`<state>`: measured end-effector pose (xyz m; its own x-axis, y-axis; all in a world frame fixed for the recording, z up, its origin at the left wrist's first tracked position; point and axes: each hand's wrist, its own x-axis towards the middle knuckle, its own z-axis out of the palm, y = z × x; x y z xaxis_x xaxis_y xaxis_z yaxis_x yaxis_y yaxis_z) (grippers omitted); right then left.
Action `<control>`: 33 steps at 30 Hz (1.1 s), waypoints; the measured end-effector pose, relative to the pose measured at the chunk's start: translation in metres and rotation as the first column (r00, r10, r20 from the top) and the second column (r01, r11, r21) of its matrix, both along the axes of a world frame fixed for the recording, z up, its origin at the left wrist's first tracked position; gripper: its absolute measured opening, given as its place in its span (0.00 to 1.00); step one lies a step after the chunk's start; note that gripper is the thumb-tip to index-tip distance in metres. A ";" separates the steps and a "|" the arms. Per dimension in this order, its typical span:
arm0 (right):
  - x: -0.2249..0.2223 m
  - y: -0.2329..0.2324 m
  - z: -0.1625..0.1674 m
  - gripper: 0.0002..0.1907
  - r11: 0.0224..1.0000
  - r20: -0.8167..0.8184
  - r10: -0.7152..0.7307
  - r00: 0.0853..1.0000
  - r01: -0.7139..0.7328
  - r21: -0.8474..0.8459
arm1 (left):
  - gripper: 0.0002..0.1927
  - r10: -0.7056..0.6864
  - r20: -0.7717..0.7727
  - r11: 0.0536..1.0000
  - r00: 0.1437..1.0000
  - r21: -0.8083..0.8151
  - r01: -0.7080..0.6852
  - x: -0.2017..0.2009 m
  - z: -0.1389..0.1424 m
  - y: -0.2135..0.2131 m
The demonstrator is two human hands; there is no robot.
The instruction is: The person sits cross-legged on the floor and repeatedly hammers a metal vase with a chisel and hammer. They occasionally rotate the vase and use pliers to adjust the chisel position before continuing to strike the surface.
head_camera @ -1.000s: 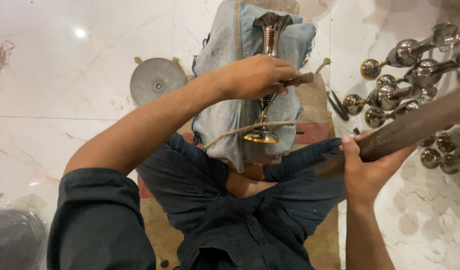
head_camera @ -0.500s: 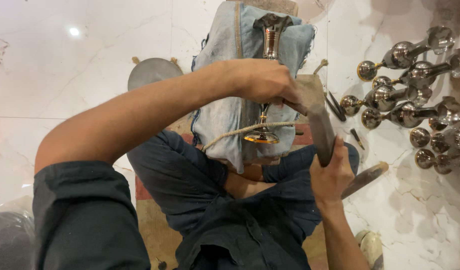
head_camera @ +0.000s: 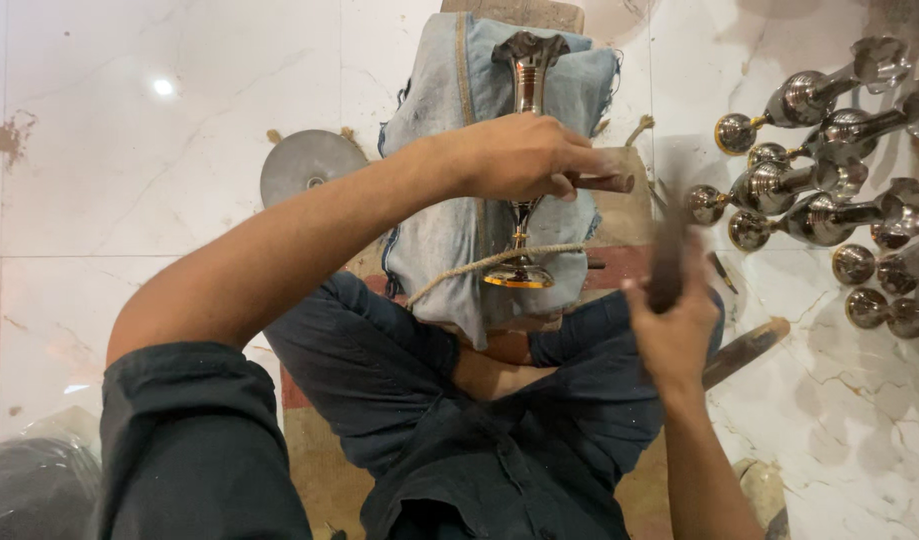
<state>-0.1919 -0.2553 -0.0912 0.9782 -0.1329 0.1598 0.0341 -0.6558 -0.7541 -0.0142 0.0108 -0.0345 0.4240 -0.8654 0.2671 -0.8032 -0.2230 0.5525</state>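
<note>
**Punch-and-hammer work on a metal stem piece, seated on the floor**

On the marble floor (head_camera: 129, 200), a person sits with a padded block wrapped in blue denim cloth (head_camera: 434, 220) between the legs. A shiny metal stem piece (head_camera: 524, 150), silver with a gold-rimmed round foot, lies lengthwise on the cloth, tied down near the foot by a rope (head_camera: 479, 265).

The left hand (head_camera: 524, 155) is closed around a short dark rod, probably a punch (head_camera: 599, 182), and rests right on the stem. The right hand (head_camera: 669, 335) is fisted around a blurred dark handle, likely a hammer (head_camera: 669, 250), raised beside the block.

My take: the stem looks rigid, fairly heavy and slick because it's polished, and it could dent or scratch easily. Best grip is the narrow waist, or press it into the cloth like here.

Off to the right there's a heap of similar metal pieces (head_camera: 829, 190), and a grey metal disc (head_camera: 309, 165) lies left of the block.
</note>
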 end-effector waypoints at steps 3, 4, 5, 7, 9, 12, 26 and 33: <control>-0.005 -0.015 -0.008 0.32 0.997 0.217 -0.069 0.974 0.061 0.042 | 0.25 -0.023 0.059 1.000 0.998 0.001 0.023 -0.002 0.000 0.005; -0.005 -0.019 -0.008 0.26 0.994 0.308 -0.032 0.951 0.064 -0.094 | 0.25 -0.027 0.063 1.000 0.998 -0.003 0.027 -0.003 0.001 0.006; -0.003 -0.022 -0.006 0.27 0.990 0.237 -0.038 0.971 0.069 -0.126 | 0.25 -0.027 0.071 1.000 0.997 -0.006 0.027 -0.003 0.001 0.007; -0.001 -0.026 0.005 0.32 0.980 0.082 -0.053 0.995 0.067 -0.185 | 0.24 0.021 0.007 1.000 1.000 0.007 -0.021 -0.009 -0.001 0.009; 0.002 -0.027 0.018 0.33 0.956 0.137 0.030 0.990 0.011 -0.293 | 0.26 0.074 0.016 0.997 0.997 -0.005 -0.074 -0.010 -0.003 0.012; 0.005 -0.023 0.041 0.41 0.892 0.140 0.163 0.977 -0.085 -0.444 | 0.27 0.215 -0.053 0.951 0.975 -0.216 -0.222 -0.022 -0.013 0.019; 0.084 0.019 0.159 0.38 0.358 -0.301 0.337 0.892 -0.417 -0.835 | 0.16 0.696 -0.399 0.352 0.596 -0.534 -0.769 -0.084 -0.055 -0.008; 0.087 0.019 0.197 0.39 0.284 -0.152 0.522 0.840 -0.339 -0.897 | 0.14 0.669 -0.310 0.477 0.676 -0.519 -0.709 -0.087 -0.044 0.003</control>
<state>-0.1050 -0.2364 0.1053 0.7985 0.6009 0.0367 0.5711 -0.7753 0.2698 -0.1007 0.0136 -0.0789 0.8470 0.0235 0.5310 -0.4952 -0.3280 0.8045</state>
